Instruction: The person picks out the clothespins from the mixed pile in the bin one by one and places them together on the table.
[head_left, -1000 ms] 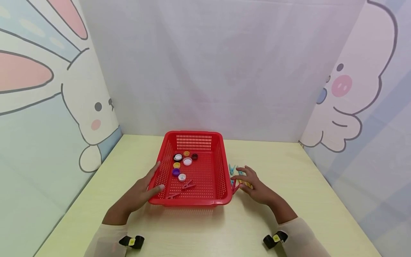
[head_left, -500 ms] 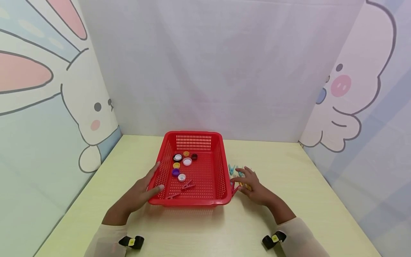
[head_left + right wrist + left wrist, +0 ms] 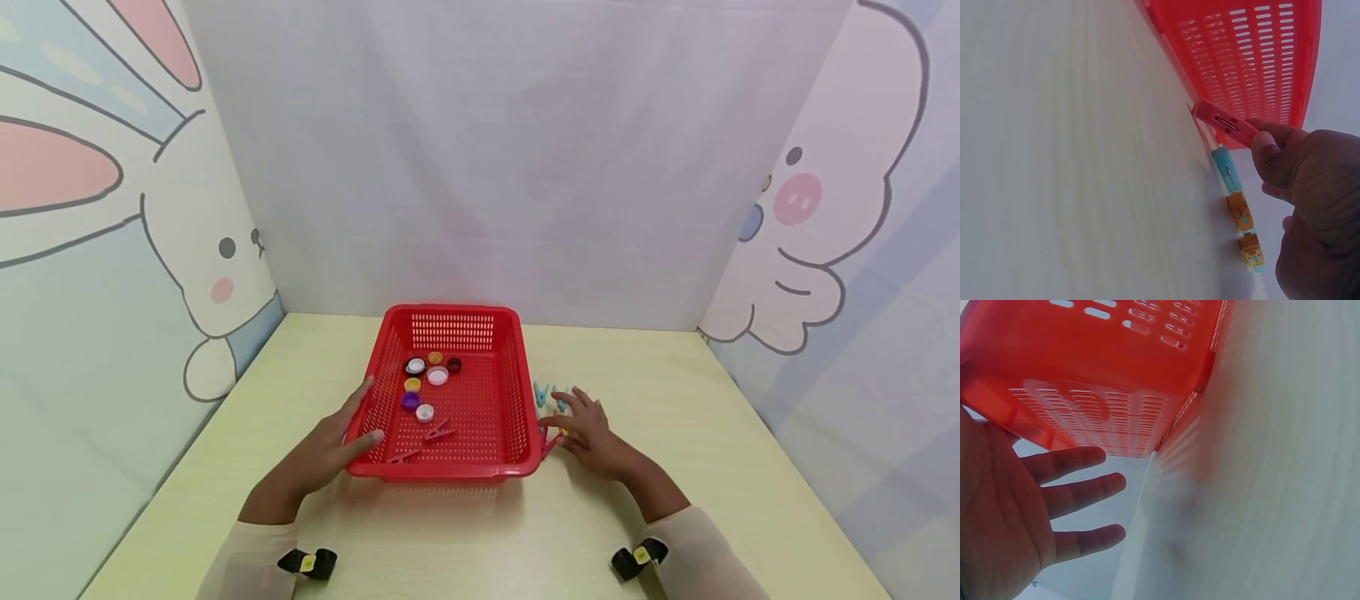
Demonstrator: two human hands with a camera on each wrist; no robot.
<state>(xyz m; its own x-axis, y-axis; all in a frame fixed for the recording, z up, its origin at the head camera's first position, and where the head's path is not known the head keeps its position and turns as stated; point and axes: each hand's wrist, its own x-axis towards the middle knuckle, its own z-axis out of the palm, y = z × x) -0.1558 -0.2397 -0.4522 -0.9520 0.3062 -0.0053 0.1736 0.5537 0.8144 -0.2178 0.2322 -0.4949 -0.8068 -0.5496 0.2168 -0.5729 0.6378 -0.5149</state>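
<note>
A red plastic basket [image 3: 480, 474] with slotted walls stands on the table. My left hand [image 3: 330, 450] rests on its near left corner, thumb over the rim; in the left wrist view, three fingers stretch out straight beside the outer wall. Just outside the right wall, my right hand [image 3: 596, 437] pinches a red clothespin [image 3: 1227, 122] between thumb and index finger. Beyond it on the table, a teal clothespin [image 3: 1228, 170] and orange clothespins [image 3: 1240, 211] lie in a line, partly covered by the right hand in the head view.
Inside the basket are several bottle caps, among them a purple cap [image 3: 410, 402] and a white cap [image 3: 425, 413], plus two red clothespins [image 3: 440, 431]. A pale wooden table [image 3: 480, 550] lies beneath, with a white cloth wall [image 3: 480, 167] behind and cartoon-printed side walls.
My right hand has moved very slightly left with the red clothespin, which now sits closer against the basket's right wall. The left hand and the basket stay put.
</note>
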